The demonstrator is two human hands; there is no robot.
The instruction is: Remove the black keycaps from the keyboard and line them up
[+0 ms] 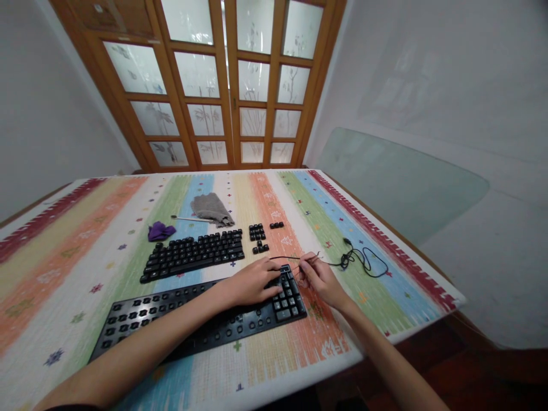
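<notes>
A black keyboard [252, 326] lies in front of me. Most of its key positions are bare; keycaps [287, 301] still sit on its right-hand number block. My left hand [256, 281] rests on the keyboard with fingers stretched toward that block, holding nothing. Beside the block's upper right corner, my right hand [320, 281] is closed in a pinch on a thin wire tool, whose fine ends show at the fingertips; its exact kind is not clear. The keyboard's black cable [334, 264] runs behind my right fingers to a tangled bundle.
Loose black keycaps [192, 254] are laid out in rows beyond the keyboard, with smaller groups [257, 232] to their right. Farther back lie a purple cloth [161, 231], a thin brush [188, 218] and a grey cloth [213, 208]. A striped tablecloth [103, 240] covers the table.
</notes>
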